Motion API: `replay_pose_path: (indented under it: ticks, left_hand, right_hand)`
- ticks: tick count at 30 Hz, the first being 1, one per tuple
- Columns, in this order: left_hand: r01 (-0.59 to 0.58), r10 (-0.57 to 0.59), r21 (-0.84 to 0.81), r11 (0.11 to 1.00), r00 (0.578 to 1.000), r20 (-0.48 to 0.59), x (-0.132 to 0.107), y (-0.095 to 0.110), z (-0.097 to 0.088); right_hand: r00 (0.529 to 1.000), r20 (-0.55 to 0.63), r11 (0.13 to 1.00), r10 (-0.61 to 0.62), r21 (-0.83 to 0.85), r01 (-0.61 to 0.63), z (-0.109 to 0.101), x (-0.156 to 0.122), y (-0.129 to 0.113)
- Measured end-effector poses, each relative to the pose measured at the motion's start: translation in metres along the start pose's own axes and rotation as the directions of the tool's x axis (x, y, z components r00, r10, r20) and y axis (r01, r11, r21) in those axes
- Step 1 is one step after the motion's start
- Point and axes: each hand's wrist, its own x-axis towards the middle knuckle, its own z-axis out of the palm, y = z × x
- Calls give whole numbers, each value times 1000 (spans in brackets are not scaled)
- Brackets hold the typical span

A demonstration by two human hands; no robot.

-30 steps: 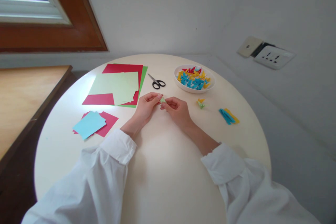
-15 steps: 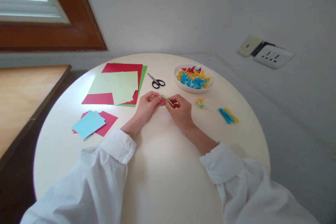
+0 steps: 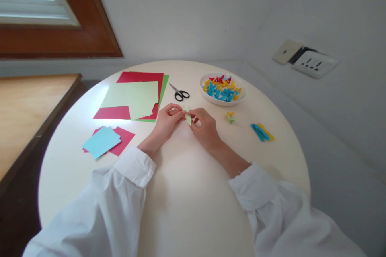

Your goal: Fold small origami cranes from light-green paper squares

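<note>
A small piece of folded light-green paper (image 3: 188, 118) is pinched between my two hands above the middle of the round table. My left hand (image 3: 167, 122) grips its left side with thumb and fingers. From the other side, my right hand (image 3: 204, 128) holds it between thumb and fingertips. The paper is narrow and pointed at its lower end; part of it is hidden by my fingers. Black-handled scissors (image 3: 181, 95) lie just beyond my hands. To the right of my right hand rest small folded paper pieces, yellow and green (image 3: 230, 117).
A white dish (image 3: 223, 102) holds several red, yellow and blue paper cranes. Blue and yellow folded strips (image 3: 261, 132) lie at right. Large red and green sheets (image 3: 129, 94) are at back left, with small blue and red squares (image 3: 102, 141) nearer. The white table (image 3: 193, 209) stands against a wall.
The folded green paper has turned between my fingers, so its pale, broader face now shows and points downward. My right hand has shifted slightly left.
</note>
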Motion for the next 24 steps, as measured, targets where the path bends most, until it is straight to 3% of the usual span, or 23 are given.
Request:
replay_pose_path:
  ticks: [4,9,14,19,24]
  left_hand:
    - [-13,13,1,1000,1000,23,0,2,-1]
    - [-17,16,28,999,998,63,0,2,-3]
    - [-51,46,66,996,995,86,2,-1,-4]
    - [-109,97,124,986,991,96,2,-3,-3]
    - [-151,135,174,973,986,102,3,-6,-3]
  right_hand:
    - [1000,-11,999,-25,20,25,-1,1,2]
    - [999,-22,996,27,81,-25,-1,1,2]
    - [985,-12,971,175,170,-170,-2,1,1]
    - [934,-21,896,357,290,-336,1,2,6]
    - [909,-16,849,418,363,-384,3,2,10]
